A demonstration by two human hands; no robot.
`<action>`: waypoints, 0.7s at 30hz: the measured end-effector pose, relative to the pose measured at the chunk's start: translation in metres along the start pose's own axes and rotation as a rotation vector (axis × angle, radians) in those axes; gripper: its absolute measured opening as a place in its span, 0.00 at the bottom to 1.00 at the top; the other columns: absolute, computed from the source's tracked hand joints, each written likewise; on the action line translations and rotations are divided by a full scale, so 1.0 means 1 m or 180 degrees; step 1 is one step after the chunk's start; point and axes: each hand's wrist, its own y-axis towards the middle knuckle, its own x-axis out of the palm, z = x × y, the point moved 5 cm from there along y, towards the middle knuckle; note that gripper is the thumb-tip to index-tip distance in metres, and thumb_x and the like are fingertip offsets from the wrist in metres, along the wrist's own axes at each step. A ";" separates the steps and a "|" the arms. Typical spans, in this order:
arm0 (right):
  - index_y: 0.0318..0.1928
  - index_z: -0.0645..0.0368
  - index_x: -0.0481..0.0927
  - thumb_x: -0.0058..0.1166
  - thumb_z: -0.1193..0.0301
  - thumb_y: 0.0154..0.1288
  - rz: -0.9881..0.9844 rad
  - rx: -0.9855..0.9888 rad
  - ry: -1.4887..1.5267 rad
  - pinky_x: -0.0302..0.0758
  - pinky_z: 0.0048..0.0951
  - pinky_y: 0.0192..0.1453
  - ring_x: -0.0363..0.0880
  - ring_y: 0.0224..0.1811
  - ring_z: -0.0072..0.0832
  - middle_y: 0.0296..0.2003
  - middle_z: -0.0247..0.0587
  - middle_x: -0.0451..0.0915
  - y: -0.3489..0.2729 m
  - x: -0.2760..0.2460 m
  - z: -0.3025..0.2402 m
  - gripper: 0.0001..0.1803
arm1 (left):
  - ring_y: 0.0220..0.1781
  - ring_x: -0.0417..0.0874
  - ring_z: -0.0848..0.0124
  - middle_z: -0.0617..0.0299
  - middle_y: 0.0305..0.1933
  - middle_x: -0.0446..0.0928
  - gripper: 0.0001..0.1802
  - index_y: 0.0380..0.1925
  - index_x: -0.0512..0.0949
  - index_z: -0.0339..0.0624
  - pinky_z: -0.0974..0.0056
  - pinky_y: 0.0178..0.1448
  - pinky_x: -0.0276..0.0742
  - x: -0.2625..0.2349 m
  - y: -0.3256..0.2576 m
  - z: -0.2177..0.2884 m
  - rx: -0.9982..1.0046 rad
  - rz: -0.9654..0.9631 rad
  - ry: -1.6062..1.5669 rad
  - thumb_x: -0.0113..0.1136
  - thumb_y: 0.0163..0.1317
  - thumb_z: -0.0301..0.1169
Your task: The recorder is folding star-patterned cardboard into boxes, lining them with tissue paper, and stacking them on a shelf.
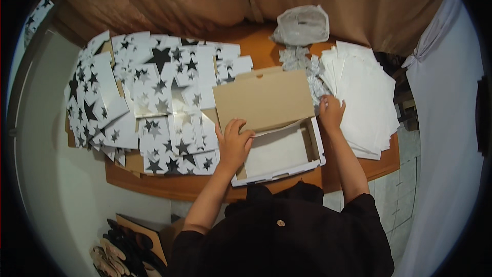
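We observe the left hand (234,147) half-curled at the lid (264,97) of the cardboard box (321,143), grip unclear. Right hand (332,114), fingers bent, is beside crumpled paper (315,78); we cannot tell its hold.

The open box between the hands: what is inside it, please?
Inside the box, a white paper-like layer lies on the bottom. Anything beneath that layer is covered and cannot be seen.

Shallow cardboard box (311,144): rectangular, white outside, brown inner wall showing at right, pale flat floor; open side up, slightly askew near front edge of worktop (264,58). Lid (264,97) swung open at far side, plain brown face up, small notch in far edge. Crumpled paper (316,78): whitish-grey, loose heap along lid's right edge.
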 end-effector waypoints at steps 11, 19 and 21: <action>0.39 0.64 0.74 0.34 0.76 0.65 -0.0618 0.1416 0.2684 0.64 0.21 0.41 0.65 0.33 0.19 0.31 0.33 0.69 -0.044 -0.090 -0.042 0.12 | 0.56 0.71 0.67 0.66 0.47 0.74 0.12 0.41 0.82 0.54 0.36 0.66 0.49 0.030 -0.052 0.010 0.1101 -0.1747 0.0385 0.58 0.57 0.33; 0.45 0.61 0.76 0.48 0.74 0.63 -0.2353 0.0666 0.2431 0.67 0.24 0.35 0.70 0.31 0.23 0.34 0.40 0.75 -0.053 -0.087 -0.122 0.10 | 0.55 0.73 0.65 0.62 0.45 0.76 0.25 0.47 0.79 0.52 0.36 0.70 0.43 0.023 -0.037 0.014 0.1112 -0.2327 0.0328 0.67 0.47 0.42; 0.46 0.60 0.77 0.51 0.74 0.62 -0.2558 0.0554 0.2370 0.68 0.24 0.35 0.70 0.30 0.24 0.34 0.42 0.77 -0.050 -0.080 -0.128 0.12 | 0.56 0.73 0.65 0.62 0.46 0.76 0.25 0.47 0.79 0.52 0.36 0.70 0.42 0.019 -0.034 0.014 0.1085 -0.2360 0.0247 0.67 0.46 0.42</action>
